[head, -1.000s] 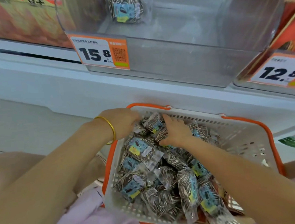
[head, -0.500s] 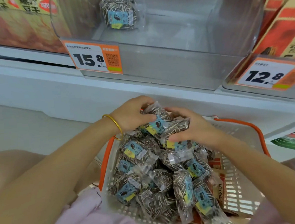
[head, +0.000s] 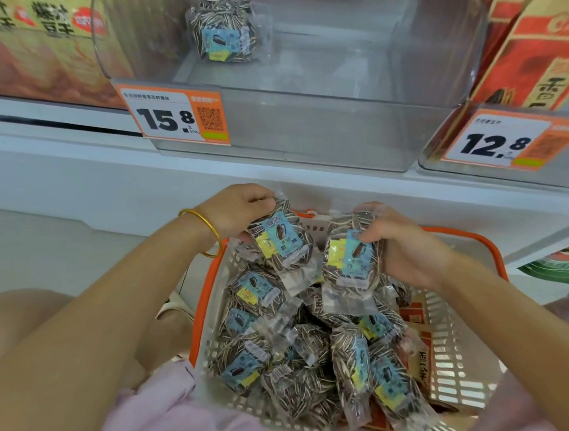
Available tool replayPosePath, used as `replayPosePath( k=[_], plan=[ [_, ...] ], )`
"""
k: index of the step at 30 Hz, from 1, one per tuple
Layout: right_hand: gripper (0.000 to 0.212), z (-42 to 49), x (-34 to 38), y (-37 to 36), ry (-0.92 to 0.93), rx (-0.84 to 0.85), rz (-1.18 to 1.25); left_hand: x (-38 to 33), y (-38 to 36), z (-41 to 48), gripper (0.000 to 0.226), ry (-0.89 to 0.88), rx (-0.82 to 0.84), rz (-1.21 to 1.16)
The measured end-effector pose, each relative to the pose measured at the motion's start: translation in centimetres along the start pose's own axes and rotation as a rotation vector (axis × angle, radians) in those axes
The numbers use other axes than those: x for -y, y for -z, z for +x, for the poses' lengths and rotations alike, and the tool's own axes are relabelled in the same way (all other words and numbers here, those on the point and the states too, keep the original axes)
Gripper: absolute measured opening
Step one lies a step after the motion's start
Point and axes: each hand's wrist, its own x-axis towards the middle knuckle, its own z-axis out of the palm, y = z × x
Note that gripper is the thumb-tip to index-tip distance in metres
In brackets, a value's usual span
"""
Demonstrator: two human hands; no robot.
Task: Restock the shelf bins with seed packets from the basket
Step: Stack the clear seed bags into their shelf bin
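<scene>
A white basket with an orange rim (head: 460,354) sits in front of me, holding several clear seed packets (head: 289,359) with blue and yellow labels. My left hand (head: 234,212) grips one seed packet (head: 283,239) lifted above the basket's far edge. My right hand (head: 403,249) holds a second packet (head: 352,261) upright beside it. Above stands a clear shelf bin (head: 319,123) with one seed packet (head: 224,29) lying at its back left.
An orange price tag reading 15.8 (head: 178,116) hangs on the bin's front left. A 12.8 tag (head: 507,142) marks the neighbouring bin on the right, with red boxes (head: 538,62) behind. Packaged goods (head: 27,48) fill the left bin. Red packs (head: 422,351) lie in the basket.
Both hands have come up out of the pile, each lifting a seed packet above the basket toward the shelf. The view has moved closer to the bin.
</scene>
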Motion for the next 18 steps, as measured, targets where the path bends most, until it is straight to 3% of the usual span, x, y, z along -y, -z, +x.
replayPosePath(
  k=[11,18],
  plan=[
    [0.040,0.2,-0.1,-1.4,0.079,0.048,-0.019,-0.4,-0.5,-0.5,0.017,0.009,0.020,-0.024],
    [0.030,0.1,-0.2,-1.9,0.133,-0.007,-0.044,-0.6,-0.4,-0.7,0.020,0.019,0.026,-0.031]
  ],
)
